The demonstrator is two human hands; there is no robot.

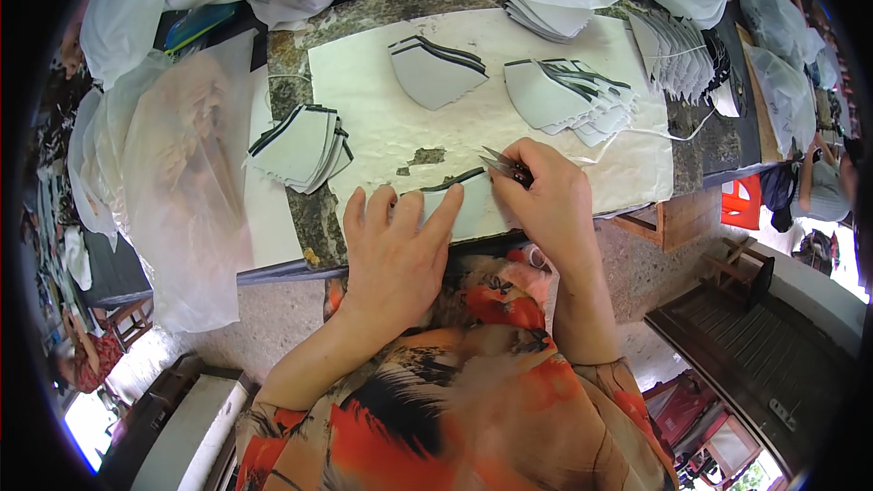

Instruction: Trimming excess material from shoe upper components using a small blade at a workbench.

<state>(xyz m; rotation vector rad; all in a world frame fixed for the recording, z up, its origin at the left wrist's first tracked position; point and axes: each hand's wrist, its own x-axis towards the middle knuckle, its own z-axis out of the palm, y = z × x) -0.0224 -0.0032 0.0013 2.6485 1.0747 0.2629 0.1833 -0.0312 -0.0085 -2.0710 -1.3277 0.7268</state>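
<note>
A pale grey cut piece with a dark trimmed edge (469, 205) lies near the table's front edge. My left hand (396, 241) rests on it with the fingers spread, and they cover much of it. At its right end my right hand (548, 195) grips a pair of small thread snips (509, 166), whose pointed blades reach left just above the dark edge. Similar pieces lie around: a fanned stack (303, 147) to the left, a neat stack (436, 71) farther back, and a loose, spread pile (571, 95) to the right.
A worn white sheet (355, 82) covers the middle of the table. Clear plastic bags (186, 173) drape over the left side and the back. Tied bundles of pieces (673, 55) stand at the back right, with a white cord (659, 135) nearby. A wooden bench (727, 345) stands right.
</note>
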